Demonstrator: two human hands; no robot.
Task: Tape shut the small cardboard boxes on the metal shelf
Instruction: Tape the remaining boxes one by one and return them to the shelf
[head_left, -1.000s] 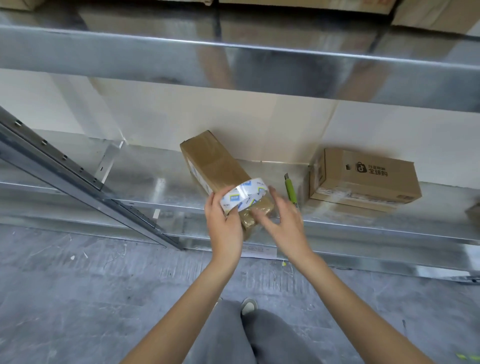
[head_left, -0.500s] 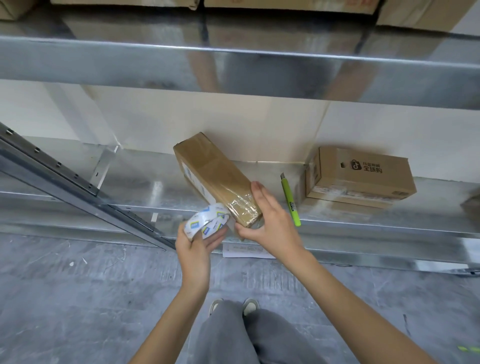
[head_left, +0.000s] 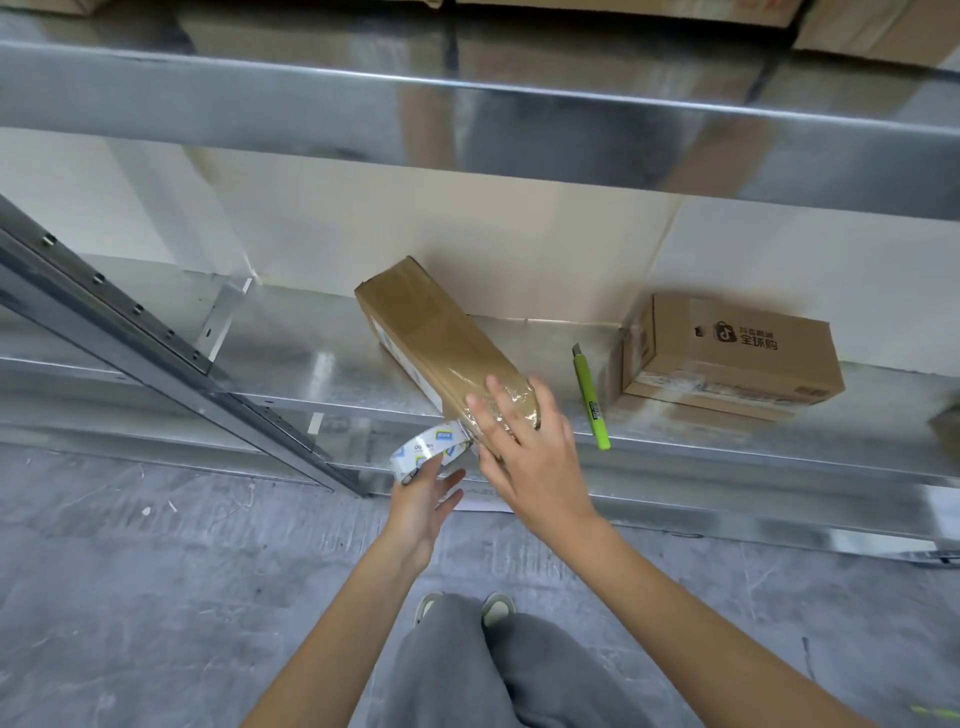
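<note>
At the centre of the frame, a long brown cardboard box (head_left: 441, 343) lay angled on the shiny metal shelf (head_left: 291, 358). The right hand (head_left: 524, 447) pressed flat, fingers straight, on its taped near end. Just left, the left hand (head_left: 423, 499) pinched a clear printed tape roll (head_left: 427, 451).

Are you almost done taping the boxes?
Partly. The long brown cardboard box already has shiny clear tape over its near end. Right now the right hand presses that tape flat while the left hand holds the white-and-blue tape roll. The printed cardboard box beside the green utility knife looks untouched.
</note>
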